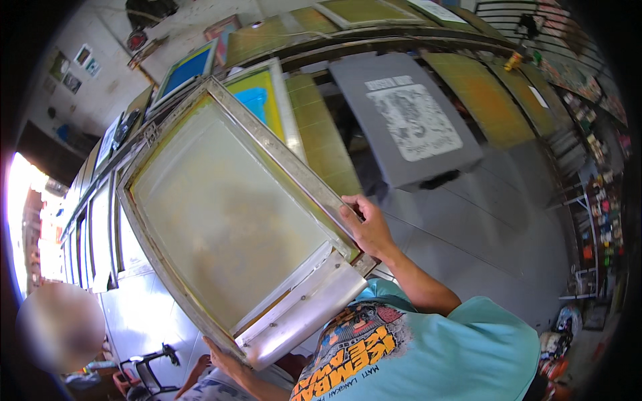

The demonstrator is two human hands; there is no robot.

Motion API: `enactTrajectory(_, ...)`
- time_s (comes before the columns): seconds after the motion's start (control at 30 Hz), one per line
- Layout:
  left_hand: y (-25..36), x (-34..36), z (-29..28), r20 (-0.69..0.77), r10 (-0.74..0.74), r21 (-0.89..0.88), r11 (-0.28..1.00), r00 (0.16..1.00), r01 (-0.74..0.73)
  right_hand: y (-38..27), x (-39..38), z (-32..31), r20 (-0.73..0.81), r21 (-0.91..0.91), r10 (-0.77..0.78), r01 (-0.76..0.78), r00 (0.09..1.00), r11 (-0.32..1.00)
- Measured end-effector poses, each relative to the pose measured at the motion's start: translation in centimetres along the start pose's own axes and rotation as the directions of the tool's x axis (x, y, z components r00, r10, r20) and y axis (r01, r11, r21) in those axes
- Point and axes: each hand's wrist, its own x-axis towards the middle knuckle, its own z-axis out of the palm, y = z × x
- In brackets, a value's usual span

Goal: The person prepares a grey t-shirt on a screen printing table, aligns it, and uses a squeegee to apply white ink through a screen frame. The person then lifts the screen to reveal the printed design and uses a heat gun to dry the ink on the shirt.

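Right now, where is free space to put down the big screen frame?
Bare grey floor lies right of the screen frame, below the printed grey board. Crowded: stacked frames left, shelves far right. Both hands grip the frame.

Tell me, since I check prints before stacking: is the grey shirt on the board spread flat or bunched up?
Spread flat. The grey shirt lies smooth over its board, and its pale print faces up, uncreased.

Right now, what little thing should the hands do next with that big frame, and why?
Probably swing the screen frame over toward the grey shirt. The right hand grips one rail, the left hand the bottom corner, so the frame is in the air, tilted, with a metal squeegee lying inside.
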Motion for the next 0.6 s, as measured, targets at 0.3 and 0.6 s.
enactTrajectory(0.3,4.9,8.9,-1.7,-0.2,0.004,-0.088,0.996,0.98,-0.022,-2.5,9.7,17.4,0.272,0.084,0.029,-0.053,0.962,0.995)
enactTrajectory(0.6,4.7,18.3,-8.3,-0.371,-0.034,-0.186,0.982,0.928,-0.039,-4.4,11.8,33.9,0.447,0.057,-0.041,0.017,0.893,0.998)
